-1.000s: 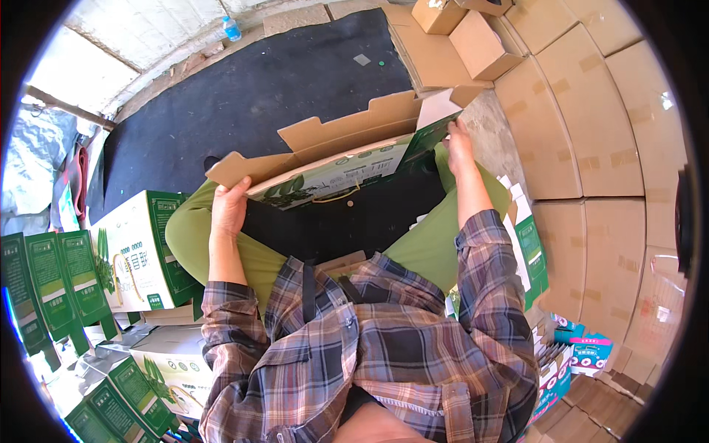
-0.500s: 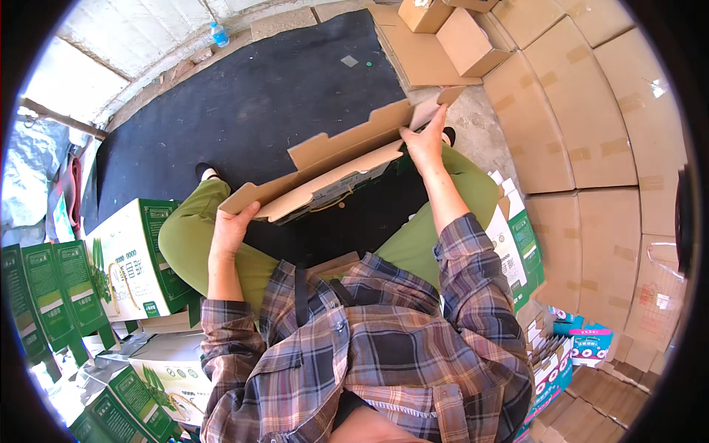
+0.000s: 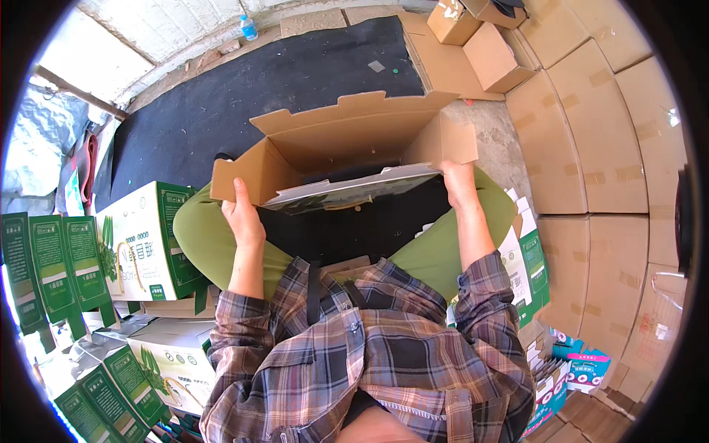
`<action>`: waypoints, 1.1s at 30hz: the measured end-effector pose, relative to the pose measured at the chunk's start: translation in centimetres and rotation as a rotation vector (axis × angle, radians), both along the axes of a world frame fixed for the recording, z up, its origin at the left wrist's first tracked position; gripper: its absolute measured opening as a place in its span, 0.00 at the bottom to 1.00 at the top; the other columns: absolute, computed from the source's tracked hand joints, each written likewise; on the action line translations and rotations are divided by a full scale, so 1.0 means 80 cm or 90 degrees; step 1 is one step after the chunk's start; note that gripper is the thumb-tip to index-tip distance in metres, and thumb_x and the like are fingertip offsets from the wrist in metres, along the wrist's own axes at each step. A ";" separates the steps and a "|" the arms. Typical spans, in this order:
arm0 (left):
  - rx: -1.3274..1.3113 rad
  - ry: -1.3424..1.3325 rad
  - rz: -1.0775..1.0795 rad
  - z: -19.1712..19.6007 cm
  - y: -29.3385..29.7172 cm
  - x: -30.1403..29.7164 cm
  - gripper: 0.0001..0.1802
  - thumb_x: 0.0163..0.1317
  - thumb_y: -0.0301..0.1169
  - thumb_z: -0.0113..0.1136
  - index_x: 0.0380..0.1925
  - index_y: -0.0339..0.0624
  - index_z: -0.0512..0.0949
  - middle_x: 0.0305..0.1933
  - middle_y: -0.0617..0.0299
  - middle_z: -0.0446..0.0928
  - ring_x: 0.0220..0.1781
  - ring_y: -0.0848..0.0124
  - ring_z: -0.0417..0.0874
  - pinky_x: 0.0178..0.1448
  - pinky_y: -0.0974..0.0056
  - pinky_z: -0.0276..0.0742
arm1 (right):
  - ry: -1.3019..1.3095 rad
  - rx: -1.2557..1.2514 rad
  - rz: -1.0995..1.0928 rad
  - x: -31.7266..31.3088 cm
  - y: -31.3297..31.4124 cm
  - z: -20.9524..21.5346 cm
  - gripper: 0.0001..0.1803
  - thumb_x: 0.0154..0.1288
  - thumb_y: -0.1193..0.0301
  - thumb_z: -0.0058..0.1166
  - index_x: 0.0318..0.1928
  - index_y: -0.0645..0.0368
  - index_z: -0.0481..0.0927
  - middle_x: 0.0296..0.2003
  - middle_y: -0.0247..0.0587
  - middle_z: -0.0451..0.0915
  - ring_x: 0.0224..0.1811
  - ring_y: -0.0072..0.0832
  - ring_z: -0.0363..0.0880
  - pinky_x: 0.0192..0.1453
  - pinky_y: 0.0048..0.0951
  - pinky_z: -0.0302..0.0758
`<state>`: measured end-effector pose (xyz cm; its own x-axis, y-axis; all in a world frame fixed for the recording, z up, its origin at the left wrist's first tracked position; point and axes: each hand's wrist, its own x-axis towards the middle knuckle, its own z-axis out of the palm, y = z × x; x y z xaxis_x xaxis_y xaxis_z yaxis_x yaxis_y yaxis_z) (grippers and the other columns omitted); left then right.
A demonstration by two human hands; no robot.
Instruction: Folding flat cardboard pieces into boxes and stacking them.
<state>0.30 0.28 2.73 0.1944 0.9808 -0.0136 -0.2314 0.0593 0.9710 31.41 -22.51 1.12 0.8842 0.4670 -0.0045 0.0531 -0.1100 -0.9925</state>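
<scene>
Between my knees stands a cardboard box (image 3: 340,136), spread into a four-sided shape with brown inner walls and its flaps up. My left hand (image 3: 244,218) grips the left end flap, thumb on the inner face. At the opposite end my right hand (image 3: 459,184) holds the right flap, its fingers partly hidden behind the board. The near panel shows a printed white and green outer face and a small string handle. Through the box, the dark mat shows at the bottom.
Green-and-white printed cartons (image 3: 140,247) stand at my left. Flattened cartons (image 3: 528,266) lie by my right knee. Large brown cartons (image 3: 546,140) are stacked along the right side. An open box (image 3: 495,59) and a blue bottle (image 3: 248,28) lie beyond the black mat (image 3: 258,96).
The box has gone from nearly flat to opened out, its far panel pushed away from the near one. My right hand has come lower and nearer, onto the right flap.
</scene>
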 end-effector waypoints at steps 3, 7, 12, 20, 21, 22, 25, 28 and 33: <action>-0.109 -0.021 0.025 -0.018 0.013 -0.006 0.22 0.69 0.35 0.51 0.59 0.36 0.66 0.54 0.56 0.73 0.54 0.69 0.76 0.58 0.65 0.73 | 0.041 0.035 0.000 -0.001 0.000 -0.019 0.29 0.47 0.86 0.43 0.56 0.67 0.69 0.52 0.42 0.74 0.57 0.31 0.70 0.61 0.28 0.63; 0.083 0.063 0.091 -0.005 0.038 -0.021 0.34 0.61 0.24 0.59 0.66 0.38 0.56 0.58 0.53 0.69 0.54 0.66 0.75 0.58 0.62 0.72 | 0.153 -0.038 0.021 -0.013 -0.009 -0.007 0.32 0.45 0.85 0.47 0.57 0.67 0.67 0.54 0.43 0.71 0.59 0.33 0.68 0.63 0.29 0.61; 0.498 0.608 0.163 0.046 0.043 -0.001 0.43 0.51 0.20 0.62 0.68 0.44 0.55 0.66 0.49 0.58 0.66 0.55 0.62 0.68 0.52 0.60 | 0.191 -0.022 -0.008 -0.022 -0.030 -0.018 0.32 0.44 0.84 0.49 0.57 0.67 0.67 0.53 0.42 0.71 0.58 0.34 0.68 0.62 0.30 0.63; 0.816 0.608 -0.075 0.048 0.035 0.045 0.31 0.46 0.23 0.66 0.55 0.50 0.73 0.53 0.61 0.72 0.60 0.62 0.69 0.67 0.48 0.60 | 0.205 0.019 -0.015 -0.048 -0.047 -0.029 0.22 0.48 0.85 0.52 0.47 0.62 0.74 0.38 0.34 0.75 0.36 0.24 0.74 0.39 0.26 0.72; 0.864 0.572 -0.134 0.037 0.045 0.033 0.26 0.46 0.23 0.65 0.49 0.48 0.76 0.46 0.62 0.73 0.54 0.62 0.72 0.64 0.50 0.64 | 0.207 0.018 -0.017 -0.047 -0.050 -0.030 0.22 0.48 0.85 0.52 0.47 0.62 0.74 0.38 0.34 0.75 0.36 0.24 0.74 0.39 0.26 0.72; 0.911 0.531 -0.196 0.036 0.048 0.031 0.21 0.45 0.22 0.64 0.43 0.47 0.79 0.39 0.62 0.74 0.48 0.62 0.75 0.60 0.51 0.68 | 0.219 0.014 -0.016 -0.043 -0.052 -0.030 0.23 0.47 0.84 0.53 0.48 0.65 0.72 0.42 0.37 0.74 0.42 0.28 0.73 0.46 0.28 0.70; 0.839 0.554 -0.298 0.031 0.033 0.020 0.17 0.44 0.19 0.61 0.38 0.45 0.79 0.35 0.62 0.74 0.44 0.60 0.75 0.53 0.54 0.72 | 0.250 0.006 -0.032 -0.039 -0.056 -0.026 0.25 0.45 0.82 0.54 0.49 0.67 0.71 0.46 0.39 0.73 0.48 0.31 0.71 0.54 0.30 0.68; 0.756 0.625 -0.444 0.034 0.019 0.011 0.23 0.43 0.15 0.56 0.43 0.46 0.77 0.39 0.59 0.74 0.49 0.58 0.74 0.53 0.55 0.70 | 0.244 0.016 -0.041 -0.045 -0.054 -0.021 0.25 0.45 0.83 0.53 0.49 0.67 0.71 0.46 0.38 0.73 0.48 0.30 0.71 0.54 0.30 0.68; 0.763 0.690 -0.464 0.037 0.022 0.016 0.23 0.46 0.17 0.54 0.45 0.47 0.76 0.39 0.59 0.74 0.49 0.59 0.73 0.56 0.55 0.68 | 0.135 -0.023 0.036 -0.061 -0.042 0.020 0.29 0.51 0.80 0.54 0.57 0.66 0.69 0.56 0.40 0.70 0.58 0.31 0.68 0.60 0.29 0.65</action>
<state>1.57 2.06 5.72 0.9462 0.2739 0.1725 0.2294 -0.9434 0.2397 26.55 -25.91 2.75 0.8346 0.5114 -0.2046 -0.1492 -0.1477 -0.9777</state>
